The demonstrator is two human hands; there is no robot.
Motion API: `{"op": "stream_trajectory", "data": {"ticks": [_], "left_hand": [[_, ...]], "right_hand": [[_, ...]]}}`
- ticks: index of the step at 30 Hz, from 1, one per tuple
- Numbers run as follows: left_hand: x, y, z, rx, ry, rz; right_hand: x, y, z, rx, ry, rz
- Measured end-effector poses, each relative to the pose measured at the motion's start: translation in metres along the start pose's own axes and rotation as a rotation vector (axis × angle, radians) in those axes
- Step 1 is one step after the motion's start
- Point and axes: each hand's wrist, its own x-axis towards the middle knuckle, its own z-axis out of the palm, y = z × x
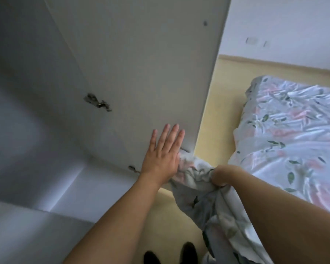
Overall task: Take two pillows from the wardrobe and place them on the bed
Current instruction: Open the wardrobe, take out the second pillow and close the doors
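Pillow (213, 191) outside wardrobe (36, 130)

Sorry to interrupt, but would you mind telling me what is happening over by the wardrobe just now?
A person stands at the open wardrobe door. The left hand lies flat with fingers spread against the inner face of the door. The right hand is closed around a bunch of floral fabric, seemingly a pillow, which hangs down towards the floor. The bed, under a matching floral cover, is just to the right. No pillow is seen on the part of the bed in view.
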Motion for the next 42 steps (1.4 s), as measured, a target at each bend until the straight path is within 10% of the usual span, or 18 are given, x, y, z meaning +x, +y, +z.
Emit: {"op": "stream_trajectory", "data": {"ticks": [6,18,42], "left_hand": [[0.056,0.070,-0.009,0.164,-0.029,0.231],[0.081,0.088,-0.033,0.661,-0.162,0.087],[-0.147,-0.010,-0.027,0.389,-0.339,-0.036]], "right_hand": [[-0.007,0.095,0.003,-0.090,-0.094,0.130],[0.014,0.117,-0.011,-0.135,-0.083,0.063],[0.005,-0.124,-0.005,-0.934,-0.091,-0.541]]}}
